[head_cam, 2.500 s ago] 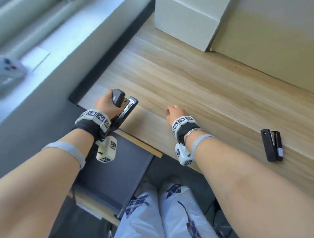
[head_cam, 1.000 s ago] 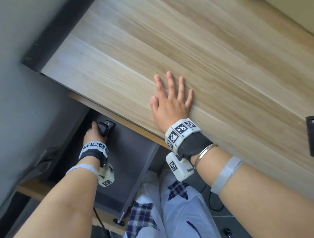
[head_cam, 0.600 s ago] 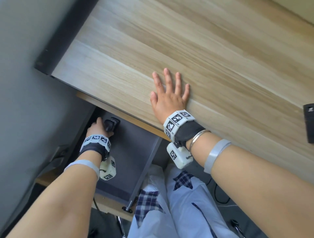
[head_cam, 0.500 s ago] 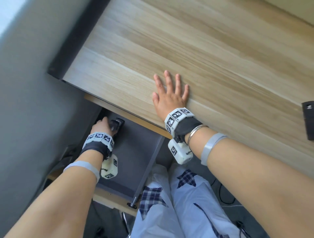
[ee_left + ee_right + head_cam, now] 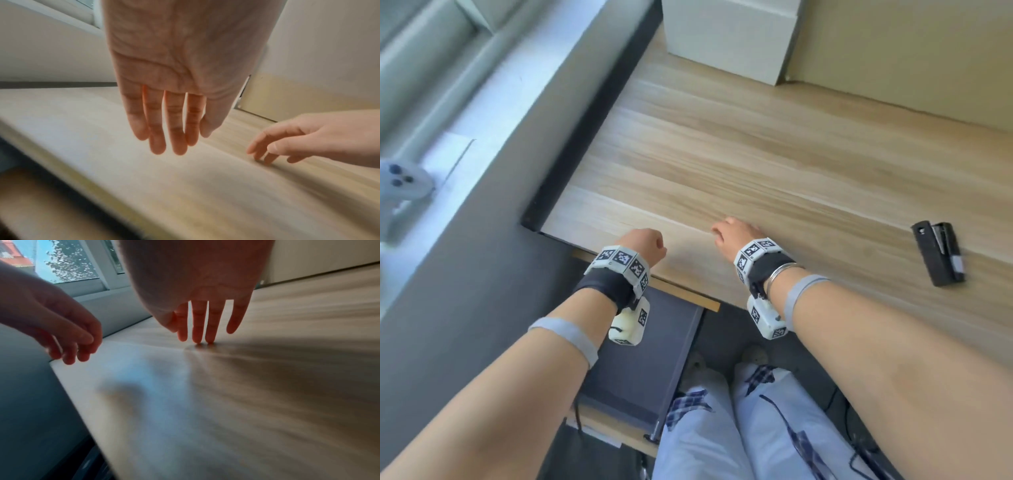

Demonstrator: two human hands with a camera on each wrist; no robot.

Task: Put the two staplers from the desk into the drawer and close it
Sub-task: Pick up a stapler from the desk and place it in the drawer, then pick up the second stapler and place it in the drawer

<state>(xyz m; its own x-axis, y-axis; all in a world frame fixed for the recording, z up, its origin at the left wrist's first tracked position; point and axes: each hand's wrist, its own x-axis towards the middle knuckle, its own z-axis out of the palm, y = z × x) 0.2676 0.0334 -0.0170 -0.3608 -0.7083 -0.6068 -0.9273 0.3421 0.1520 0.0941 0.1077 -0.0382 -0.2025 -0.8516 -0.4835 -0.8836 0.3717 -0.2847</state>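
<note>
Pale wood grain runs across the light wooden counter (image 5: 774, 164), with a white rectangular box (image 5: 729, 34) standing at its far edge and a beige panel (image 5: 911, 51) behind it. To your left, a grey ledge (image 5: 482, 178) runs along a window frame, and a white game controller (image 5: 400, 181) lies there.

Your left hand (image 5: 645, 243) hangs over the near left corner of the counter, above the dark grey open drawer (image 5: 640, 370). From the left wrist view its fingers (image 5: 162, 126) are straight and relaxed, close together, holding nothing and not touching the wood. Your right hand (image 5: 732, 231) sits just beside it on the counter; its fingertips (image 5: 198, 339) touch the surface, the fingers are extended and it grips nothing.

One black rectangular stapler (image 5: 938, 251) lies flat on the counter well to the right of your right hand, near the front edge, with its silver metal channel showing along one side. The drawer is pulled out beneath the counter's left end, by your knees in light checked trousers (image 5: 722, 428). Your left forearm covers much of the drawer's inside, so you cannot tell from these views what lies in it.
</note>
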